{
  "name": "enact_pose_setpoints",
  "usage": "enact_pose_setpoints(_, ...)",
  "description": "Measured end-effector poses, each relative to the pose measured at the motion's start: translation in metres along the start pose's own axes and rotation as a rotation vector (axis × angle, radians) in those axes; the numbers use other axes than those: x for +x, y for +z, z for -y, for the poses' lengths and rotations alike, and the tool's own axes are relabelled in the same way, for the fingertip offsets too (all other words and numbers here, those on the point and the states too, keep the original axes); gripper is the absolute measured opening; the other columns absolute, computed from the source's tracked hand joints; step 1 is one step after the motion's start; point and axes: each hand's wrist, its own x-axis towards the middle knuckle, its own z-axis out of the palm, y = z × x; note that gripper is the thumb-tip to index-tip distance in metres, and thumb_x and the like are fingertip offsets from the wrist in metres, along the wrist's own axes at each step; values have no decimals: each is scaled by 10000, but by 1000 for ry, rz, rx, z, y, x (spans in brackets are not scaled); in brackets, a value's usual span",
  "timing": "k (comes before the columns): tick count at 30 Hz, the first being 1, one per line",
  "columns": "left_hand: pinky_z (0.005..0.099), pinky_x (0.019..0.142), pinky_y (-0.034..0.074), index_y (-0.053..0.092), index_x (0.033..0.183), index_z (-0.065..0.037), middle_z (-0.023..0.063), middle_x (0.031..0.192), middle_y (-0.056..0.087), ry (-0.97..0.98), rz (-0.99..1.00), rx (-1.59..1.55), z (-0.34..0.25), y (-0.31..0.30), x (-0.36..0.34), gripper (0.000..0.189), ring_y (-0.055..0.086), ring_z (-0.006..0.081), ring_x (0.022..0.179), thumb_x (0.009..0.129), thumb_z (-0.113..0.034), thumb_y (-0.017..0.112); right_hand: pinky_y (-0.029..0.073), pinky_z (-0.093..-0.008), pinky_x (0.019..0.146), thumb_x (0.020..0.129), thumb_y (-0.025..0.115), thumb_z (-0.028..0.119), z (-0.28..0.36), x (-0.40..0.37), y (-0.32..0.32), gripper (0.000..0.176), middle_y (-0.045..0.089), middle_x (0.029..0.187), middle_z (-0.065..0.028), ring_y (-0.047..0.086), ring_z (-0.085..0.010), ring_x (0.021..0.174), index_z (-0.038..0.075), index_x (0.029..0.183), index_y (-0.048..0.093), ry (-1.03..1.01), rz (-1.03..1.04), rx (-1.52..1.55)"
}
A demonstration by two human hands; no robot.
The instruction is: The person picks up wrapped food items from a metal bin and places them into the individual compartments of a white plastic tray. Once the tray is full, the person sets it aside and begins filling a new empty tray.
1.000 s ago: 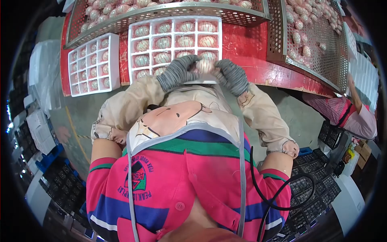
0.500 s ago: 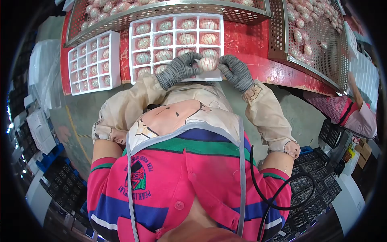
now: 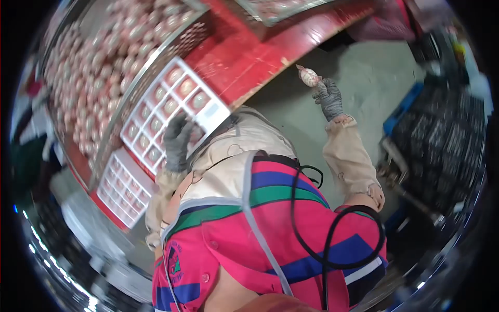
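Note:
My right hand (image 3: 328, 99), in a grey knit glove, is closed on an egg-shaped, clear-wrapped piece (image 3: 308, 77) with red print, likely a wrapped egg. It is held out over the floor, beyond the table edge, with the twisted wrapper end pointing away. My left hand (image 3: 178, 140), gloved alike, lies over the near side of a white foam tray (image 3: 212, 112) with square compartments. Wrapped eggs (image 3: 170, 106) fill many of these. A pinkish shape beside the left fingers is blurred, so whether they grip it cannot be seen.
A metal bin (image 3: 136, 78) heaped with wrapped eggs stands behind the tray on the red table (image 3: 234, 62). A second filled foam tray (image 3: 125, 187) sits at the left. Stacked black crates (image 3: 442, 140) stand at right. A black cable (image 3: 327, 249) loops before my body.
My view has turned to the right. The right hand has carried the wrapped egg away from the tray, out over the floor; the left hand has let go of that egg and stays at the tray.

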Motion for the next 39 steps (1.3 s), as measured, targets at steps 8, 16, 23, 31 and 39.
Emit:
enact_pose_setpoints(8, 190, 603, 420, 591, 1131, -29, 9, 894, 633, -89, 129, 249, -39, 15, 8, 289, 554, 58, 726, 848, -74, 626, 398, -290, 358, 817, 569, 180, -192, 20, 0, 135, 550, 592, -59, 521, -138, 453, 46, 832, 561, 464, -359, 450)
enact_pose_setpoints(16, 229, 772, 478, 597, 1118, -26, 22, 948, 617, -18, 219, 408, -67, 33, 13, 284, 568, 92, 856, 843, -69, 648, 512, -404, 653, 760, 670, 269, -133, 187, 29, 182, 676, 786, -110, 648, -272, 734, 166, 908, 691, -349, -73, -821)
enact_pose_setpoints(23, 262, 789, 495, 615, 1082, -13, 81, 956, 656, 316, -54, 594, -132, -38, 82, 259, 595, 125, 882, 847, -113, 658, 488, -383, 606, 747, 647, 240, -151, 204, 39, 171, 651, 791, -92, 622, -250, 700, 181, 907, 651, -24, 6, -883)
enact_pose_setpoints(31, 398, 933, 426, 562, 1181, -160, 76, 1161, 565, 674, -238, 1401, -136, -101, 290, 369, 544, 281, 1097, 831, -274, 584, 470, -365, 545, 773, 607, 206, -209, 51, 78, 247, 627, 828, -70, 592, -220, 646, 164, 1016, 602, 720, 431, 445)
enact_pose_setpoints(39, 403, 815, 475, 495, 1257, -151, 123, 1022, 618, 559, -81, 1322, -134, -77, 371, 492, 607, 267, 948, 792, -245, 626, 511, -286, 583, 919, 537, 230, -91, -69, 95, 301, 651, 966, -109, 625, -172, 688, 59, 1166, 535, 604, 341, -46)
